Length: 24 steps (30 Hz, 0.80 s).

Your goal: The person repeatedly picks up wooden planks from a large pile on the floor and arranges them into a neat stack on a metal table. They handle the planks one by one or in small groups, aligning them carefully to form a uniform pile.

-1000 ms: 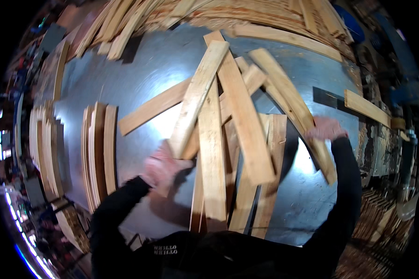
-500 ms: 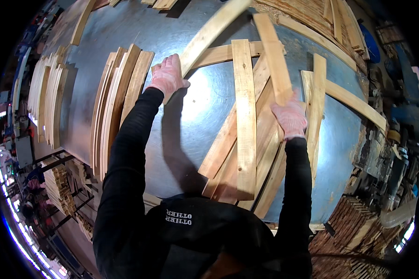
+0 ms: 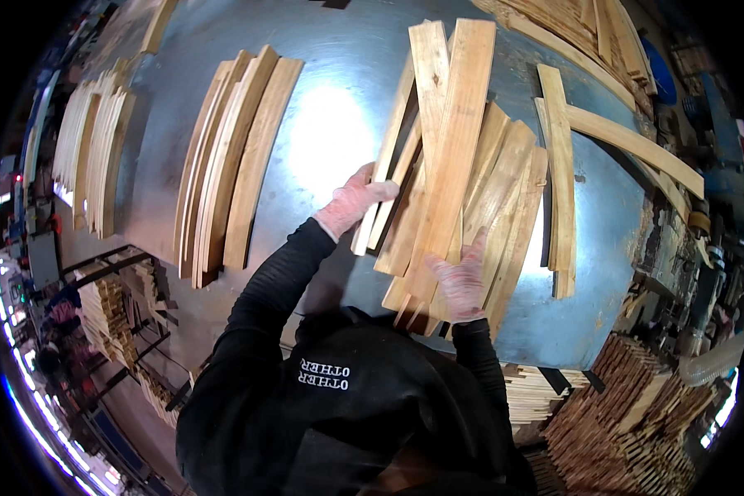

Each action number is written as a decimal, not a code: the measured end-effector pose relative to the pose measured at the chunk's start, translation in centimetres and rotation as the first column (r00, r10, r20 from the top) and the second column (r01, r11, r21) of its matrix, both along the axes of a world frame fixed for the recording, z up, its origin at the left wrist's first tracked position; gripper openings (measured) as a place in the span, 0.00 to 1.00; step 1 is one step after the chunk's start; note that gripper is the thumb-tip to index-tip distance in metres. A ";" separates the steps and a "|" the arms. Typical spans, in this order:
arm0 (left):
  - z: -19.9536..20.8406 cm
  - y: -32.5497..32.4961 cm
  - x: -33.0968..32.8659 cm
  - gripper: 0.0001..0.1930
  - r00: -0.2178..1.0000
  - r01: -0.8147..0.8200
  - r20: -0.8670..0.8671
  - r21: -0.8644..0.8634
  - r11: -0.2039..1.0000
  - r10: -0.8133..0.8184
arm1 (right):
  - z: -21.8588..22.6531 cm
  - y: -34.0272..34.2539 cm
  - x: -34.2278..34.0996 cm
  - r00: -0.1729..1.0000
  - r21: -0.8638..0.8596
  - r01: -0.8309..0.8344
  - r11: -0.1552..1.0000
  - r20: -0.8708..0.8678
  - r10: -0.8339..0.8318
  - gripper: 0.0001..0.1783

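A loose pile of pale wooden boards [image 3: 512,178] lies fanned out in front of me on a metal tabletop [image 3: 153,178]. On top, one wide board [image 3: 459,140] slants across the others. My left hand [image 3: 357,201], in a pinkish-white glove, grips a narrow board [image 3: 394,124] at the pile's left side, its thumb over the near part and the other fingers partly hidden. My right hand [image 3: 461,279], gloved alike, rests on the near part of the pile. Its thumb touches the wide board and its forefinger stretches away, apart from the thumb.
Left of the pile stands a row of boards on edge [image 3: 223,165], with another row [image 3: 99,161] farther left. Two crossing boards [image 3: 562,165] lie to the right. Beyond the table's right edge is a large stack of wood [image 3: 628,413]; a rack of boards [image 3: 107,318] stands at lower left.
Both hands have come closer together over the pile. The long board at my left hand and several crossing boards have swung to point roughly away from me.
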State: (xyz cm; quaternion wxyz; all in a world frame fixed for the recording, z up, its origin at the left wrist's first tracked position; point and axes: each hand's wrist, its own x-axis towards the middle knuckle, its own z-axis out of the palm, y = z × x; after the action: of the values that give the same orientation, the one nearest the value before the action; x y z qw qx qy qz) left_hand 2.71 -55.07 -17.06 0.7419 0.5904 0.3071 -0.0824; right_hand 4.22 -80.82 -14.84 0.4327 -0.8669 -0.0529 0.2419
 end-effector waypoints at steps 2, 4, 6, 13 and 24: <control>0.5 1.2 -3.2 0.37 0.991 -0.036 0.097 -0.502 0.864 0.098 | 0.9 0.0 1.1 0.935 0.294 0.025 0.956 -0.346 0.082 0.52; 2.2 0.2 -5.8 0.39 0.964 0.005 0.178 -0.753 0.658 0.196 | 2.5 1.1 0.0 0.845 0.512 0.158 0.844 -0.512 0.153 0.46; 1.7 -0.3 -8.6 0.39 0.944 0.008 0.224 -0.749 0.663 0.242 | 3.4 3.2 -2.6 0.756 0.654 0.465 0.597 -0.644 0.116 0.41; -1.4 -0.6 -16.4 0.32 0.995 0.028 -0.095 0.079 0.996 -0.021 | -6.3 8.2 -5.9 0.960 -0.185 -0.243 0.952 0.095 0.263 0.46; 0.8 -0.2 -17.6 0.42 0.801 0.597 -0.424 0.617 0.513 -0.422 | -1.5 15.8 -9.0 0.913 -0.352 -0.366 0.862 0.043 0.406 0.63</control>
State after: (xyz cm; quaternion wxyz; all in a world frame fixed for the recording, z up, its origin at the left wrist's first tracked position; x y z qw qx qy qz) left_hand -14.86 -55.29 -16.30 0.3485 0.8842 0.2050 -0.2339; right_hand -4.77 -65.00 -16.31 0.2173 -0.9121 -0.2085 0.2783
